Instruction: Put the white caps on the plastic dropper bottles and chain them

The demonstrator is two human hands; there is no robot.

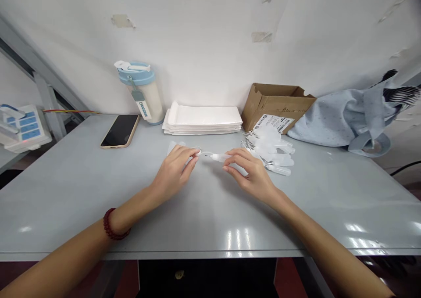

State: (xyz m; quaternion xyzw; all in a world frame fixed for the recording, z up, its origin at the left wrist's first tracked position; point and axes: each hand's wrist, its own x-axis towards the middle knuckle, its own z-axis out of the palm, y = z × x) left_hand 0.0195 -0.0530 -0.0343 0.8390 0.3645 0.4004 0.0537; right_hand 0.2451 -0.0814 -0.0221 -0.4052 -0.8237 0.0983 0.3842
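Between the fingertips of my right hand (250,170) is a small translucent needle-tip bottle (221,157), lying sideways with its thin needle pointing left. My left hand (174,168) pinches a small white cap (198,152), apart from the needle; a thin clear strap seems to run from it to the bottle. Behind the left fingers shows a translucent piece (171,147), mostly hidden. Just past my right hand lies a pile of similar translucent bottles (271,146) with thin white strands.
White padded envelopes (205,116) are stacked at the back, beside a blue-lidded tumbler (141,91) and a phone (120,131). An open cardboard box (279,105) and a light blue cloth bag (335,116) stand behind the pile on the grey table (210,219).
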